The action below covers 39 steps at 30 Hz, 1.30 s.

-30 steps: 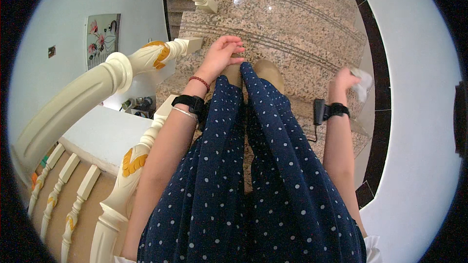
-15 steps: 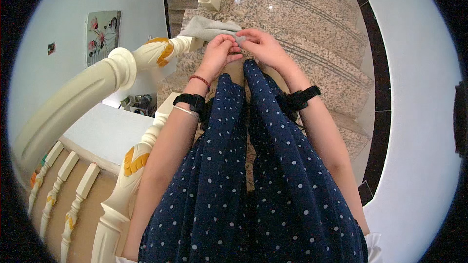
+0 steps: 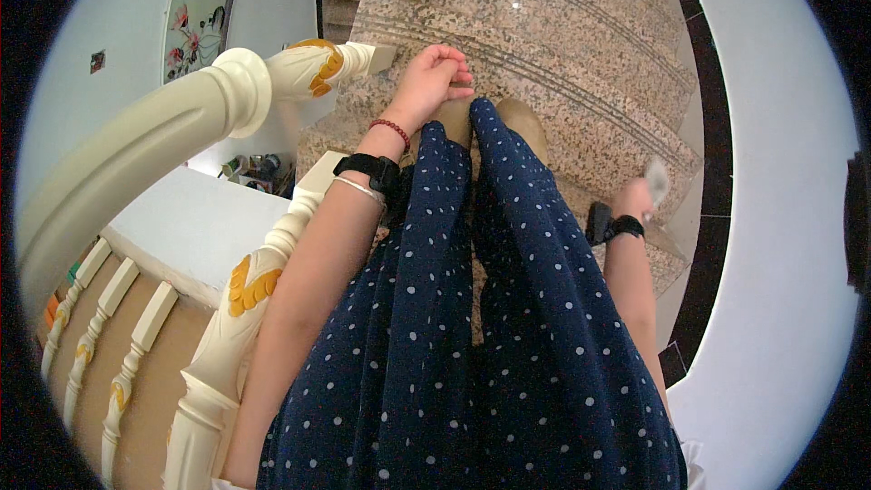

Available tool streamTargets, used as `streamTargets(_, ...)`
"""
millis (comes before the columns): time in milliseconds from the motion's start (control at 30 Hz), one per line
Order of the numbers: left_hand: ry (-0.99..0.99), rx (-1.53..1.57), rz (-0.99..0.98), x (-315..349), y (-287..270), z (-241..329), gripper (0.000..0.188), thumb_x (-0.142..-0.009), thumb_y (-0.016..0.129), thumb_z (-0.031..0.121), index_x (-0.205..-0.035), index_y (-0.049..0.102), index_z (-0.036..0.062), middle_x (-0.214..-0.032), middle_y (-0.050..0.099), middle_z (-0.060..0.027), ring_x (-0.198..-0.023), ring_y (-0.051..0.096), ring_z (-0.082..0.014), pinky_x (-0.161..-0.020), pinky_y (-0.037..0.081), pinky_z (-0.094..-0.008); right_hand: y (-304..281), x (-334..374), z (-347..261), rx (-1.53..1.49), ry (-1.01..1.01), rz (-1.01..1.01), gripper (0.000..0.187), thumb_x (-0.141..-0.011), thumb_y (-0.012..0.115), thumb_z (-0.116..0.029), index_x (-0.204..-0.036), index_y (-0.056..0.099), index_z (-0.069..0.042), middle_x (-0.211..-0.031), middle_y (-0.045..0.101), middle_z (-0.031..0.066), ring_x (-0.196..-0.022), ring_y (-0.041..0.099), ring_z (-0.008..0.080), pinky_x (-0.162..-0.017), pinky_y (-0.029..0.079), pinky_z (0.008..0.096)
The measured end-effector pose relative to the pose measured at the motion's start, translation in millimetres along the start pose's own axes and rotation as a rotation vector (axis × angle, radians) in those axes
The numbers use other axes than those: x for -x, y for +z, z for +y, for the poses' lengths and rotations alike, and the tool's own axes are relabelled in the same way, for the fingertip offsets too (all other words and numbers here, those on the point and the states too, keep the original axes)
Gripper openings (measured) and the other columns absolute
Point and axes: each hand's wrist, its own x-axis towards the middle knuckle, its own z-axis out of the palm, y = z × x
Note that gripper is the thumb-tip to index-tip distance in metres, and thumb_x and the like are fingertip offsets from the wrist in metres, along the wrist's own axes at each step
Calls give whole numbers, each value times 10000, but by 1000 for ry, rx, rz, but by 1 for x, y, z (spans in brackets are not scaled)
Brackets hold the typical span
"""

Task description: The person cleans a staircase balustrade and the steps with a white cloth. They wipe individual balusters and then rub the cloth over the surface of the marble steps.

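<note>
My left hand is over the granite stair tread, just above my left foot. Its fingers are loosely curled and a little apart, and nothing shows in them. Low on the right, near the wall end of a step, my right hand is closed on a pale grey cloth. Motion blurs the cloth and the fingers around it. Part of the cloth is hidden by the hand.
A cream handrail with gold leaf carving curves along the left, above turned balusters. Speckled granite steps fan out ahead. Dark skirting edges the white wall on the right. Brown shoes stand on the stairs.
The grey cloth has left the spot by the handrail's end and moved right and nearer in my right hand. My two hands have separated; the left stays near the same place.
</note>
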Motion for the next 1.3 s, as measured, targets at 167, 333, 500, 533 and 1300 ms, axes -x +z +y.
streamTargets(167, -10, -37, 62, 4, -6, 2, 139, -930, 449, 83, -1050, 503, 37, -943, 554, -58, -863, 576, -163, -743, 549, -341, -9, 17, 23, -76, 56, -14, 381, -621, 768, -208, -958, 641, -83, -966, 659, 88, -832, 624, 260, -658, 490, 402)
streamTargets(333, 4, -25, 40, 3, -8, 2, 128, -926, 438, 63, -1033, 493, 19, -936, 550, -69, -846, 579, -166, -729, 559, -338, -68, 7, -14, -1916, 457, -31, 277, -837, 598, -239, -1048, 579, -61, -941, 614, 81, -846, 584, 219, -685, 464, 397)
streamTargets(500, -32, -61, 67, 1, -6, 0, 141, -931, 445, 81, -1048, 502, 26, -943, 558, -59, -850, 583, -159, -720, 556, -323, -182, 51, -68, -2479, -489, 34, 384, -923, 498, -323, -1178, 554, -40, -953, 596, 57, -835, 561, 173, -788, 441, 320)
streamTargets(533, -22, -59, 77, 3, -9, 1, 140, -930, 447, 82, -1046, 504, 27, -946, 558, -59, -849, 583, -160, -720, 556, -324, -210, 70, -66, -2365, -714, 20, 384, -919, 507, -333, -1166, 576, -48, -974, 601, 45, -852, 561, 157, -804, 437, 299)
streamTargets(1300, -16, -11, 77, 4, -10, 1, 151, -934, 448, 94, -1058, 512, 35, -932, 566, -63, -843, 588, -157, -710, 555, -326, 19, 36, 1, -1102, 243, 170, 412, -773, 662, -264, -1115, 561, -58, -1051, 607, 117, -900, 590, 226, -723, 485, 350)
